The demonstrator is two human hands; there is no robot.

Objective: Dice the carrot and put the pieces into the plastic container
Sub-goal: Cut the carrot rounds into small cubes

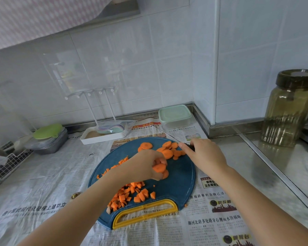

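Newspaper [212, 224] nearest, under cutting board [181, 183]; diced carrot [132, 194] heaped by its yellow handle. L hand [148, 166] curled, pinching stack of carrot slices [159, 167] mid-board. R hand [203, 153] wrapped round knife [164, 134] handle, blade up, pointing away. Plastic container [175, 115] at back, lidded. Slices light, stiff, prob. slippery: pinch by rims.

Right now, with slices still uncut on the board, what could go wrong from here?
1. The left hand pinches a stack of carrot slices while the right hand holds the knife close by; a stacked slice could slip and expose fingertips.
2. The diced carrot crowds the near edge of the cutting board; more may spill onto the newspaper.
3. The plastic container sits lidded behind the board, so transfer needs a free hand.
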